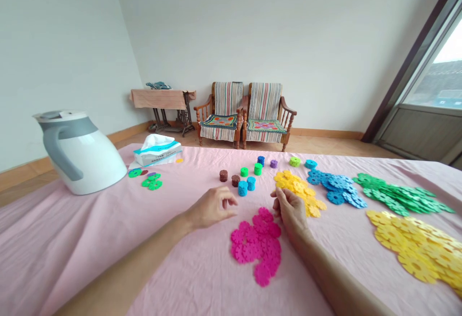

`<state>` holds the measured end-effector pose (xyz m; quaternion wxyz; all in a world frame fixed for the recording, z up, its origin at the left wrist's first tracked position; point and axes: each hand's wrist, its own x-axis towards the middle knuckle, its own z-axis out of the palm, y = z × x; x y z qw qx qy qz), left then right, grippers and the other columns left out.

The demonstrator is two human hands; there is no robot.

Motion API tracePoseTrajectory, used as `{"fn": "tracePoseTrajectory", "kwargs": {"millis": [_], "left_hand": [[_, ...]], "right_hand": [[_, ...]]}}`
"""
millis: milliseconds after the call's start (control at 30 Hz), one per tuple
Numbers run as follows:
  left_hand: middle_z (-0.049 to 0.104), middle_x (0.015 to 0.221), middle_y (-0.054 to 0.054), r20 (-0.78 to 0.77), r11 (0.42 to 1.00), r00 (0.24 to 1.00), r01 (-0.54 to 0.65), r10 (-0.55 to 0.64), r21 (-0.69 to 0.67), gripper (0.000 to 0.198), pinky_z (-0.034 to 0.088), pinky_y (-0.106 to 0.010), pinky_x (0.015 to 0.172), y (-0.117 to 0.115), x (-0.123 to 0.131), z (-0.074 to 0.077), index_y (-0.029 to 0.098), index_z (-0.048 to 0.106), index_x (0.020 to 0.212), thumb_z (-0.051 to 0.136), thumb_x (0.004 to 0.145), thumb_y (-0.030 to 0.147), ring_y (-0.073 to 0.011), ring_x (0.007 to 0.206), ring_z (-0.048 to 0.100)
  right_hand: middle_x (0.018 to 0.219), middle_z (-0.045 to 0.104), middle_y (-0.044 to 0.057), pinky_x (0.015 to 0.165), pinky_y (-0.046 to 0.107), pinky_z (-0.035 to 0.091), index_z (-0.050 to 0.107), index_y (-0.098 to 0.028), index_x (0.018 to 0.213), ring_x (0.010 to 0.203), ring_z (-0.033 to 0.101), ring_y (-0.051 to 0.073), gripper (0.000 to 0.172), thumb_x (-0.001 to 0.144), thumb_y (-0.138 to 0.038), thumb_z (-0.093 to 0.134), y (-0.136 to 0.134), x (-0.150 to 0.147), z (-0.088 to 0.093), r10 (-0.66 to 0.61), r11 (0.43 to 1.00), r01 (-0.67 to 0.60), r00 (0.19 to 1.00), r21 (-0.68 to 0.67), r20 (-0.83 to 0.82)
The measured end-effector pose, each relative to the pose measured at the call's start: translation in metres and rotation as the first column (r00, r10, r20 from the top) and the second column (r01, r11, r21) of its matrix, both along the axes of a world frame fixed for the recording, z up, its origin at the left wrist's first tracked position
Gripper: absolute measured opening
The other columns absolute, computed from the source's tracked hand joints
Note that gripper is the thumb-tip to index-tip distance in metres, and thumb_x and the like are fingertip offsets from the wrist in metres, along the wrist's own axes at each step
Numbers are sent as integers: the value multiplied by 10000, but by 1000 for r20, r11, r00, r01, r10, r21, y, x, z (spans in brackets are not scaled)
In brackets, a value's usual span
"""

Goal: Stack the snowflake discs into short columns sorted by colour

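Note:
My left hand (212,206) hovers over the cloth left of a pile of magenta notched plastic discs (257,241). Its fingers are curved, with a gap to the thumb and nothing visible between them. On the right, my right hand (291,208) has thumb and fingers pinched together beside the smaller pile of yellow discs (294,184); anything between the fingertips is too small or hidden to tell. Beyond both hands stand short stacks of discs: brown (224,176), light blue (242,189), green (258,169), dark blue (261,161), purple (274,164) and lime (295,162).
Blue discs (337,188), green discs (400,193) and a larger yellow pile (422,246) spread to the right. At left are a white jug (90,157), a tissue box (158,151) and loose green discs (152,182). A pink cloth (173,277) covers the table; two chairs (265,114) stand behind.

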<state>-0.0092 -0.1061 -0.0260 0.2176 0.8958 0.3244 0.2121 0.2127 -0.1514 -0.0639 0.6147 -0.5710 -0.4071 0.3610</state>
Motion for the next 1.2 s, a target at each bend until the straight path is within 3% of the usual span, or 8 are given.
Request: {"fn": "tracePoseTrajectory", "kwargs": {"millis": [67,133,367,600,733,833,967,1200], "left_hand": [[560,796,-10,-53,973,977,201,-208,-116,222,424,-209,615,-11,6,6,177,663,857,684,709,341,-115,674,524],[559,814,-14,-74,944,950,287,-302,-164,300,426,-213,617,-17,9,9,179,663,880,717,667,383,-121,687,521],[569,832,-17,-94,930,937,315,-336,-187,265,434,-219,618,-18,5,16,196,654,907,718,652,237,-129,687,529],[575,782,-8,-167,950,935,304,-311,-71,201,428,-213,612,-30,10,18,171,628,831,629,643,101,-118,646,530],[578,755,1,-95,979,975,203,-199,34,182,423,-212,627,-20,5,20,172,615,804,599,637,103,-119,662,526],[588,801,0,32,994,999,-24,21,110,216,421,-212,641,3,-8,20,177,617,832,581,635,96,-119,699,527],[592,807,-8,133,949,953,-289,273,123,165,431,-220,624,31,-25,6,169,622,829,594,666,157,-117,675,529],[578,791,-7,110,948,964,-259,242,187,132,435,-229,661,40,-26,-18,178,635,810,588,687,161,-119,676,539]], "right_hand": [[431,439,-71,318,172,276,530,-173,685,323,382,60,383,730,-553,517,0,0,1,7,1000,-7,1000,-7,-2],[426,441,-69,316,173,276,529,-172,686,316,381,60,379,736,-547,511,1,0,1,31,999,-31,999,-14,22],[415,449,-60,320,185,290,533,-171,689,308,390,69,396,759,-556,473,1,0,-1,70,997,-68,992,-25,103],[418,442,-62,317,191,305,523,-180,697,314,399,80,396,759,-567,465,2,0,-3,85,996,-82,989,-33,123],[424,440,-62,319,190,312,520,-179,708,316,398,79,393,771,-560,451,3,1,-4,90,995,-83,988,-54,126],[426,447,-59,329,192,316,525,-177,709,324,405,81,390,774,-555,451,3,1,-5,98,995,-92,985,-49,142],[432,457,-56,337,198,321,529,-180,695,335,422,87,385,764,-553,466,4,1,-5,105,994,-99,983,-46,149],[437,456,-56,331,197,310,533,-182,693,331,420,85,379,763,-547,461,4,0,-4,114,993,-108,982,-44,152]]}}
